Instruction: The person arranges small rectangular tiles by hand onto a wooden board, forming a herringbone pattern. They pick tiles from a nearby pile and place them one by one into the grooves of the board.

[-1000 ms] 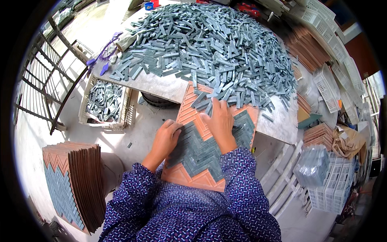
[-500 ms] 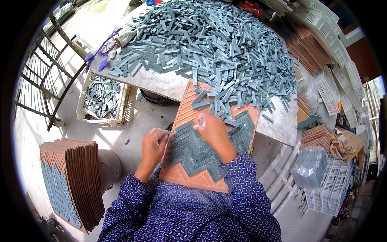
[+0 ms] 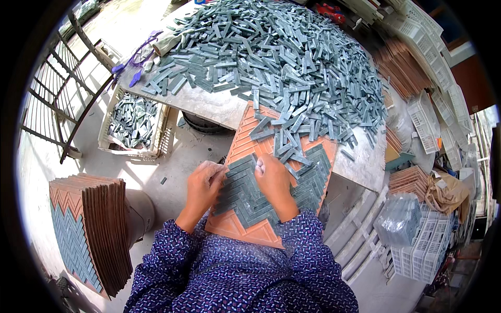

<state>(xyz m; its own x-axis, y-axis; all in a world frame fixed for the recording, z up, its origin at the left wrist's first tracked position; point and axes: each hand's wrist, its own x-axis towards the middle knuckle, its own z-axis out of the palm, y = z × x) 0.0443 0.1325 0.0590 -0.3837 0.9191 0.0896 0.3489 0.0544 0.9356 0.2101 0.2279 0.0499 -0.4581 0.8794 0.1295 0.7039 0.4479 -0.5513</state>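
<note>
An orange ridged template board (image 3: 245, 225) rests tilted between my lap and the table edge, partly filled with grey-green stone strips (image 3: 244, 192) in a herringbone pattern. My left hand (image 3: 203, 183) is closed at the board's left edge, with thumb and fingers pinched; whatever they hold is hidden. Over the middle of the board my right hand (image 3: 273, 180) is also closed, its fingertips pressed together at the upper border of the laid strips. Whether a strip sits in them I cannot make out. Loose strips (image 3: 290, 141) lie across the board's upper part, below a large heap (image 3: 271, 57).
The heap covers most of the pale table (image 3: 209, 107). On the floor at left stand a white crate (image 3: 107, 143) of strip pieces and a stack of boards (image 3: 104, 224). White crates (image 3: 425, 240) and a clear-wrapped pack (image 3: 399, 219) stand at right. A glove (image 3: 169, 43) lies far left.
My left hand has risen slightly toward the board's upper left edge. My right hand has shifted a little down, its fingers more tightly curled. The board has moved slightly.
</note>
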